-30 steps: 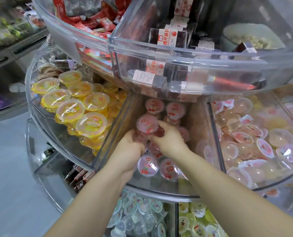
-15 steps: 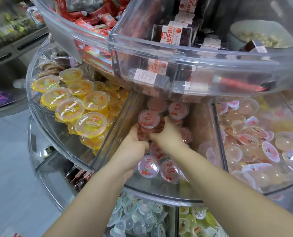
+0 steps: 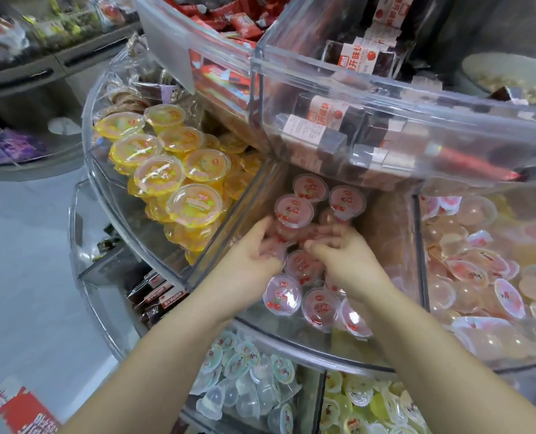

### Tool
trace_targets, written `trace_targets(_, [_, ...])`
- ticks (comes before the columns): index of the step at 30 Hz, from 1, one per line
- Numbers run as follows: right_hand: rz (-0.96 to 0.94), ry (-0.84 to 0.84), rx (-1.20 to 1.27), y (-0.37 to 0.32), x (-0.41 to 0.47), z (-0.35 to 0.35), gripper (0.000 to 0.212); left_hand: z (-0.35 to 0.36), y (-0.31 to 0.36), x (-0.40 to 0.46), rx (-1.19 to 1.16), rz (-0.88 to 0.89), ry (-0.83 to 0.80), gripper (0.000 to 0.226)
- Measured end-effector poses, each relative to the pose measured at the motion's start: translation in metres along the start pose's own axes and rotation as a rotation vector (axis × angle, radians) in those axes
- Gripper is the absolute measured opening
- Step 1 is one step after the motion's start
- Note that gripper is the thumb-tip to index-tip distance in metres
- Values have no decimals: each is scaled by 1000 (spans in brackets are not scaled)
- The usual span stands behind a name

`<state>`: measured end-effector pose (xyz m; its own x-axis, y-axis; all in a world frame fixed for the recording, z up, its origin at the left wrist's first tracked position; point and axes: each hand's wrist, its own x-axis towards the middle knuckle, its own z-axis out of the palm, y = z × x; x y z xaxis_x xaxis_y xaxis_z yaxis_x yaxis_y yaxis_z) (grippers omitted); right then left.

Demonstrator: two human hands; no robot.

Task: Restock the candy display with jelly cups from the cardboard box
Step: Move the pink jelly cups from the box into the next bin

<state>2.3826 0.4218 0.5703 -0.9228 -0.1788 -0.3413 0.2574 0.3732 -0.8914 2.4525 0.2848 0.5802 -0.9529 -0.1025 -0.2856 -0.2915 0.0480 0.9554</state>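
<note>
Jelly cups (image 3: 293, 211) touched by both curled hands (image 3: 295, 256).

Red wrappers (image 3: 229, 14) fill the top-centre bin, with dark bars (image 3: 326, 126) in the bin to their right. A grey floor (image 3: 19, 277) spans the left, and red packaging (image 3: 13, 411) lies at lower left.

the dark snack packets (image 3: 356, 62) in the upper clear bin bore white labels with chinese characters, "开味" legible; the pink jelly cups' (image 3: 293, 209) lids were unreadable.
</note>
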Motion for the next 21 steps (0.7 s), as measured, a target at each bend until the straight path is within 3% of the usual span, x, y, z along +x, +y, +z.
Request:
trace_targets(2, [-62, 9, 73, -11, -17, 0, 21, -12, 0, -30, 6, 92, 12, 53])
trace_targets(4, [-192, -63, 143, -29, -41, 10, 13, -26, -1, -66, 5, 196, 141, 44])
trace_targets(7, [-353, -373, 235, -48, -84, 48, 13, -51, -22, -116, -90, 249, 488, 36])
trace_targets(11, [-307, -821, 191, -21, -129, 130, 17, -85, -99, -180, -207, 62, 884, 27])
trace_targets(16, [-80, -1031, -156, 105, -154, 243, 23, -94, -251, -233, -364, -267, 1122, 37])
trace_targets(21, [183, -939, -567, 302, -135, 333, 13, -90, -428, -252, -321, -611, 1138, 26])
